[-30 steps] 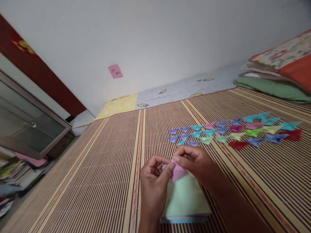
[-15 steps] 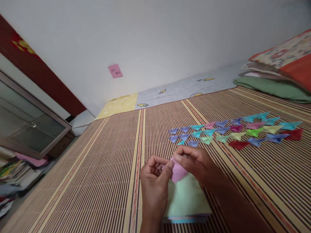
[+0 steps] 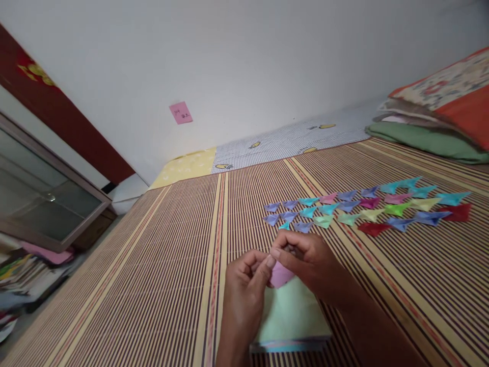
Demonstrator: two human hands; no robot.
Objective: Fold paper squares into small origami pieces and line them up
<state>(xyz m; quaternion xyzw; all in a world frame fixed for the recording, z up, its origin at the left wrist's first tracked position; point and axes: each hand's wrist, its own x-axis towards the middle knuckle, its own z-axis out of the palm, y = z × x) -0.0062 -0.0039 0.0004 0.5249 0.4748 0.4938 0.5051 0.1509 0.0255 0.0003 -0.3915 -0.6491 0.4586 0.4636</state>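
Note:
Both my hands pinch a small pink folded paper (image 3: 280,275) just above a stack of square paper sheets (image 3: 292,318) with a pale green sheet on top. My left hand (image 3: 244,288) grips the paper's left edge between thumb and fingers. My right hand (image 3: 305,260) holds its upper right side, fingers curled over it. Most of the pink paper is hidden by my fingers. Beyond my hands, several small folded paper pieces (image 3: 367,208) in blue, purple, green, pink and red lie in rows on the striped bamboo mat (image 3: 160,265).
A pile of folded bedding and a patterned pillow (image 3: 439,112) sits at the far right. A pink sticky note (image 3: 181,112) is on the white wall. A glass-fronted cabinet (image 3: 42,199) and stacked books (image 3: 23,275) stand at the left, off the mat.
My hands have drawn slightly closer together over the pink paper, which shows less than before. The view shifted a little; nothing else moved.

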